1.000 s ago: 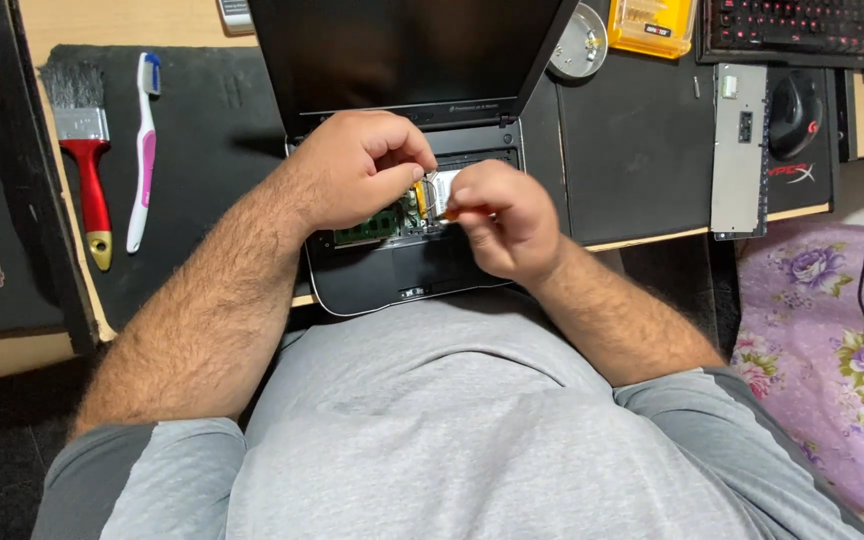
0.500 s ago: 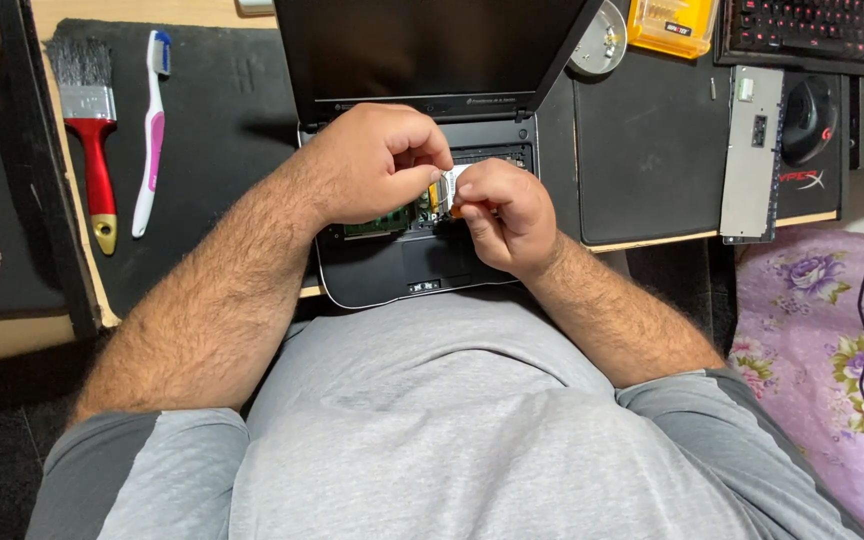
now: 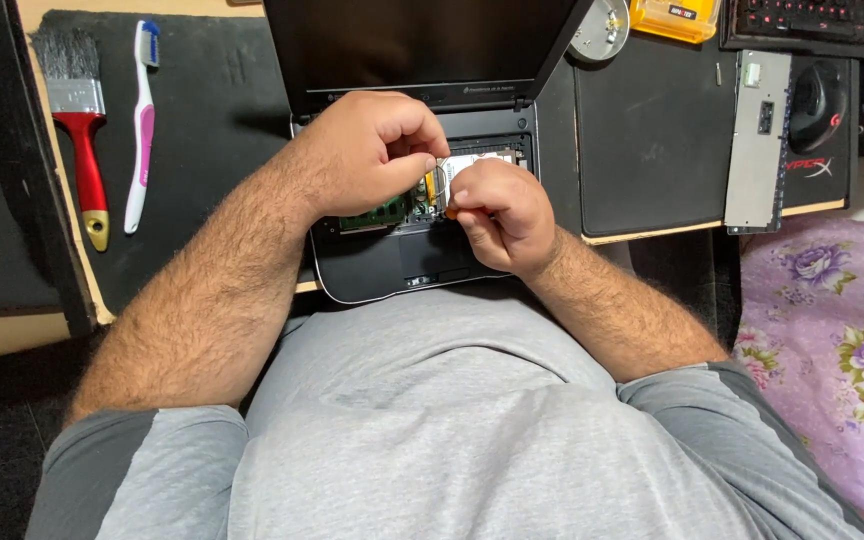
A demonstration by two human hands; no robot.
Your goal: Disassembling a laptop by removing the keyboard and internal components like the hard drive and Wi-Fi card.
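An open black laptop (image 3: 372, 268) lies on the desk edge with its keyboard off, so a green circuit board (image 3: 380, 213) and a silver drive (image 3: 477, 160) show inside. My left hand (image 3: 367, 150) hovers over the bay, thumb and forefinger pinched on a thin amber ribbon cable (image 3: 430, 182). My right hand (image 3: 504, 212) is curled tight beside it, fingertips meeting the left ones, and grips a small orange-tipped tool (image 3: 450, 212). Most of the tool is hidden in the fist.
A red-handled paintbrush (image 3: 82, 150) and a pink-and-white toothbrush (image 3: 139, 130) lie on the black mat (image 3: 222, 110) at left. To the right are a grey metal panel (image 3: 760, 140), a black mouse (image 3: 817, 100), a keyboard (image 3: 812, 18), a yellow box (image 3: 674, 15) and floral fabric (image 3: 832, 330).
Both hands stay over the same spot in the laptop bay. The fingertips have drawn closer together and cover more of the white part between them.
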